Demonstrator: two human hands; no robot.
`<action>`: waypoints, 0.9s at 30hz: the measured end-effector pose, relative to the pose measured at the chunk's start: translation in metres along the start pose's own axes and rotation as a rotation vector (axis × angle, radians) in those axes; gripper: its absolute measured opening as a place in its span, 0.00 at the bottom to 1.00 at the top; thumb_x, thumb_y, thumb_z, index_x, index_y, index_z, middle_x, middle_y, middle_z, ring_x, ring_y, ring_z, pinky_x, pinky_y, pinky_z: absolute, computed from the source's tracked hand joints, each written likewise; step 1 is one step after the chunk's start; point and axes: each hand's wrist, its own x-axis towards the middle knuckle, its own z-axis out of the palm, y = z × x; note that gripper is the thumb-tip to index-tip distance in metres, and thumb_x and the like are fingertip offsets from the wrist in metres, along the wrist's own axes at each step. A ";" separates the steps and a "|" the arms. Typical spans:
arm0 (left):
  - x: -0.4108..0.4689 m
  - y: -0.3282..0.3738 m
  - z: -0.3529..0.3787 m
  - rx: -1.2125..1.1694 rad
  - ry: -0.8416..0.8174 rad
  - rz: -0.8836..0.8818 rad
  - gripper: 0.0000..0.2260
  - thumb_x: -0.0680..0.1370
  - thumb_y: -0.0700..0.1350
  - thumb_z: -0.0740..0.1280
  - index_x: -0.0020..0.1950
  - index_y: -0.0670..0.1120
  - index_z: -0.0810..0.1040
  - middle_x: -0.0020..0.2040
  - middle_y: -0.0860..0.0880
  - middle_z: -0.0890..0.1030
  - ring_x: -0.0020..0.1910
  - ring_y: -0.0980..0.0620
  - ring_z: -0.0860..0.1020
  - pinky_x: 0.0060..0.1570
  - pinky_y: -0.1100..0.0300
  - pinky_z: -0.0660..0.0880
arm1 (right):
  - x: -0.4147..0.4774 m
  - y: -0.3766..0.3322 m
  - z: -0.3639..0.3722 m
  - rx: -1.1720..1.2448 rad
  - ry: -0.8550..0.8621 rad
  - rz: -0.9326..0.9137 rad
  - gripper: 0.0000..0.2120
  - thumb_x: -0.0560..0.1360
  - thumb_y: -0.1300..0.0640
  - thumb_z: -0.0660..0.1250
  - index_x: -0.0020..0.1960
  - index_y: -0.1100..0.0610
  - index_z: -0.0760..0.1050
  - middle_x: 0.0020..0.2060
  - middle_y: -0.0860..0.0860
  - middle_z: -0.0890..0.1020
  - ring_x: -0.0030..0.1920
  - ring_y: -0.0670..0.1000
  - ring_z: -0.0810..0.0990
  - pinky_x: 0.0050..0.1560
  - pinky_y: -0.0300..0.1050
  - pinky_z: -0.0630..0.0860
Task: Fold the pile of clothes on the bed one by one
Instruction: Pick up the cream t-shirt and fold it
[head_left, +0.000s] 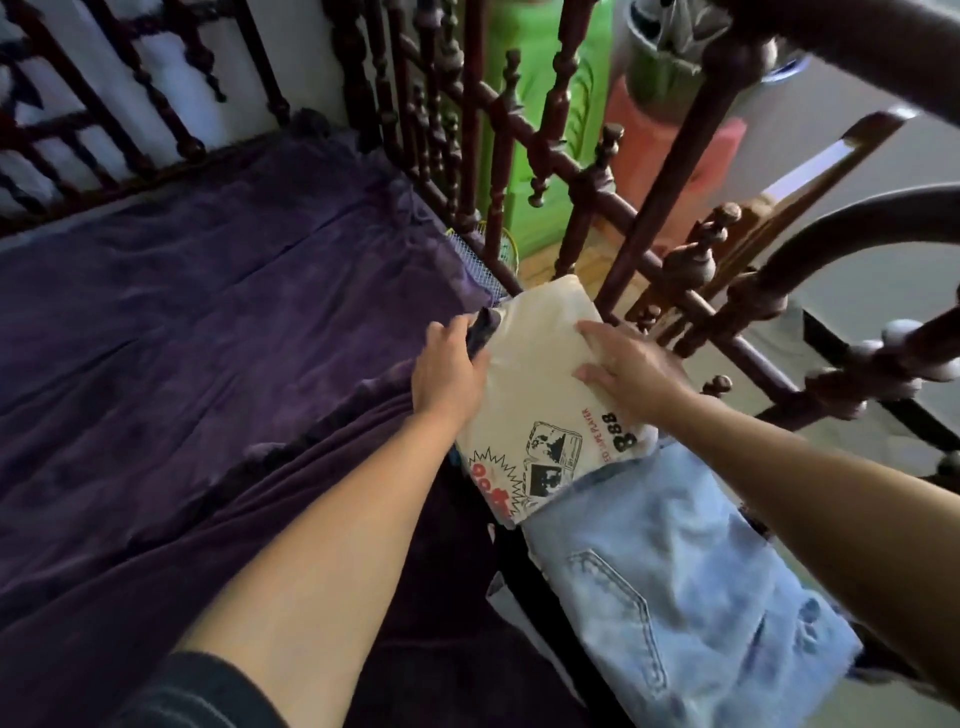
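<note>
A folded cream T-shirt (535, 374) with black and red prints lies at the right edge of the bed, next to the wooden rail. My left hand (449, 371) grips its left edge, fingers curled round the fold and a dark garment (480, 330) beneath it. My right hand (626, 371) lies flat on the shirt's right side, fingers straight. Nearer to me sit folded light blue jeans (680, 582), their far end under the shirt's printed end.
A purple velvet bedspread (208, 338) covers the bed, wrinkled toward the front. A dark carved wooden rail (571, 171) runs along the bed's right side and back. Beyond it stand a green plastic container (545, 104) and a pink one (670, 156).
</note>
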 end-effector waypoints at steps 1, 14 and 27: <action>0.006 -0.006 0.012 0.070 -0.015 -0.010 0.21 0.78 0.51 0.64 0.71 0.49 0.67 0.66 0.42 0.68 0.62 0.40 0.70 0.58 0.48 0.69 | 0.007 0.006 0.007 -0.044 0.014 0.009 0.26 0.78 0.44 0.62 0.74 0.46 0.61 0.64 0.55 0.72 0.60 0.58 0.74 0.54 0.53 0.75; -0.030 -0.054 0.076 0.496 -0.325 0.119 0.29 0.79 0.65 0.45 0.77 0.58 0.40 0.78 0.46 0.38 0.76 0.43 0.36 0.74 0.41 0.46 | -0.017 0.024 0.081 -0.229 -0.270 -0.111 0.33 0.77 0.31 0.42 0.77 0.42 0.39 0.78 0.51 0.38 0.77 0.54 0.36 0.75 0.59 0.45; -0.181 -0.031 -0.017 0.471 -0.355 -0.052 0.10 0.81 0.48 0.56 0.54 0.48 0.74 0.55 0.48 0.79 0.54 0.46 0.77 0.52 0.52 0.71 | -0.128 -0.020 0.021 -0.114 -0.143 -0.179 0.20 0.76 0.48 0.53 0.57 0.56 0.78 0.53 0.55 0.79 0.53 0.60 0.80 0.49 0.53 0.77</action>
